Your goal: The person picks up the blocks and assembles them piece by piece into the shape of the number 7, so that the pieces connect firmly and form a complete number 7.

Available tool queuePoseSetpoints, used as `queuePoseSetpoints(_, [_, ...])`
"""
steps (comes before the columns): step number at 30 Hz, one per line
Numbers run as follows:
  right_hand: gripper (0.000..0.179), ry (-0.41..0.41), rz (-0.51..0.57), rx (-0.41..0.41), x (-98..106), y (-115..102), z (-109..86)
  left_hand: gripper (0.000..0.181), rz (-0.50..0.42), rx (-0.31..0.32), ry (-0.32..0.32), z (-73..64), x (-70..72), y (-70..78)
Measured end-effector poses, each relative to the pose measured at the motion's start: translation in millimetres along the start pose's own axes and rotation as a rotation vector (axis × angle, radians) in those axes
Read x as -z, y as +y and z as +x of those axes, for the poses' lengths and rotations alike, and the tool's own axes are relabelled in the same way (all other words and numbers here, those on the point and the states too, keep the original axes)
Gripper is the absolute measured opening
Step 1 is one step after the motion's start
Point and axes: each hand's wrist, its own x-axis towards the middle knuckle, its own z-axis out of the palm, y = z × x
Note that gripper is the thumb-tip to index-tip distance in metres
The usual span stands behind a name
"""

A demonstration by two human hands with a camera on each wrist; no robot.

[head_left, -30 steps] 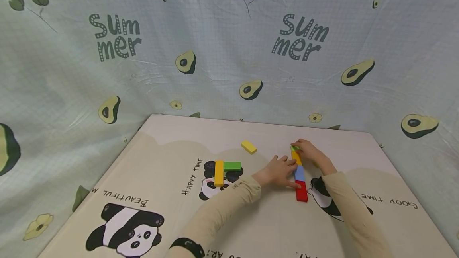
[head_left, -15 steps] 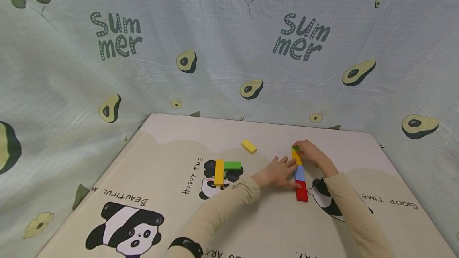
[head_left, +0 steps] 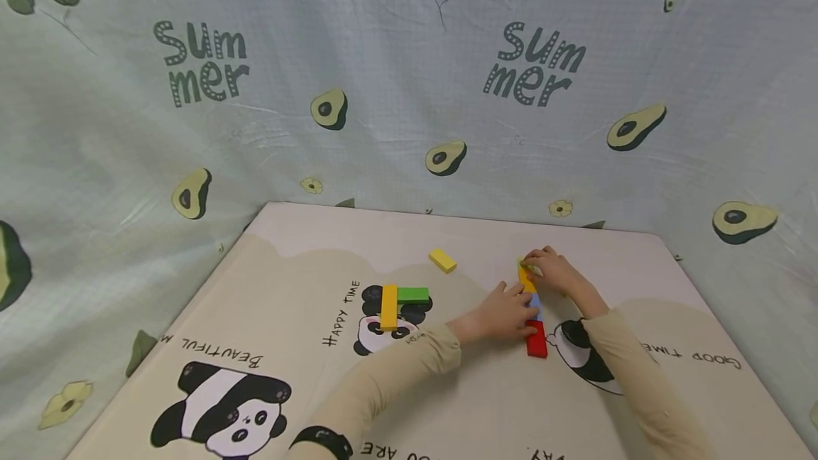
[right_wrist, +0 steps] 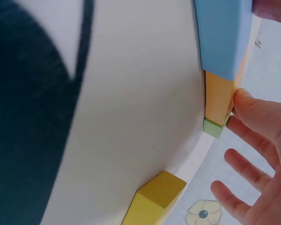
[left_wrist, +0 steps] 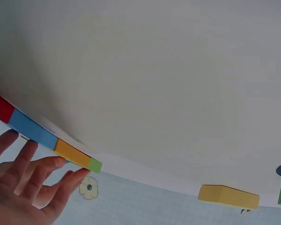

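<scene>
A straight row of blocks lies on the table: red (head_left: pixel 536 339), blue (right_wrist: pixel 222 33), orange (right_wrist: pixel 218 96) and, at the far end, light green (right_wrist: pixel 212 128). Along the row's left side, my left hand (head_left: pixel 500 314) rests its extended fingers near the blue block and the red one. My right hand (head_left: pixel 554 270) reaches over the far end, thumb at the orange block's edge and index finger at the light green block, pinching there. Its other fingers are spread loosely in the right wrist view. My fingers partly cover the orange and light green blocks in the head view.
An orange-yellow block (head_left: pixel 388 308) and a green block (head_left: pixel 412 295) lie against each other to the left. Farther back is a loose yellow block (head_left: pixel 442 260). Another yellow block (right_wrist: pixel 154 199) shows in the right wrist view. A patterned curtain (head_left: pixel 383 77) hangs behind the table.
My left hand has shifted slightly, its fingers drawing closer along the blue block and its thumb moving up from the red block. My right hand stays at the far end with small finger movements.
</scene>
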Motion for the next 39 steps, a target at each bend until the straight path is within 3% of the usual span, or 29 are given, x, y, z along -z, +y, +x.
queuePoseSetpoints(5, [0.03, -0.025, -0.04, 0.027, 2.1, -3.0, -7.2, 0.034, -0.008, 0.004, 0.007, -4.2, 1.3, -0.5])
queuePoseSetpoints(10, [0.039, -0.067, -0.055, 0.005, 5.8, -10.4, -16.7, 0.03, -0.044, 0.008, -0.005, -9.3, 3.8, -2.0])
queuePoseSetpoints(17, [0.059, -0.196, -0.027, -0.061, 6.6, -17.8, -26.7, 0.03, -0.085, 0.015, -0.092, -12.6, 7.8, -5.7])
queuePoseSetpoints(23, [0.064, -0.221, 0.008, -0.078, 2.5, -16.5, -29.7, 0.034, -0.059, -0.021, -0.107, -20.1, 9.3, -11.0])
queuePoseSetpoints(28, [0.065, -0.233, 0.004, -0.087, 1.1, -16.6, -30.0, 0.04, -0.032, -0.062, -0.077, -37.5, 11.6, -23.0])
queuePoseSetpoints(33, [0.064, -0.228, -0.008, -0.079, 1.2, -15.9, -30.9, 0.039, -0.035, -0.083, 0.001, -63.3, 18.8, -36.6])
queuePoseSetpoints(39, [0.064, -0.225, -0.007, -0.084, -1.1, -13.9, -31.2, 0.039, -0.069, -0.094, 0.025, -87.8, 17.1, -49.3])
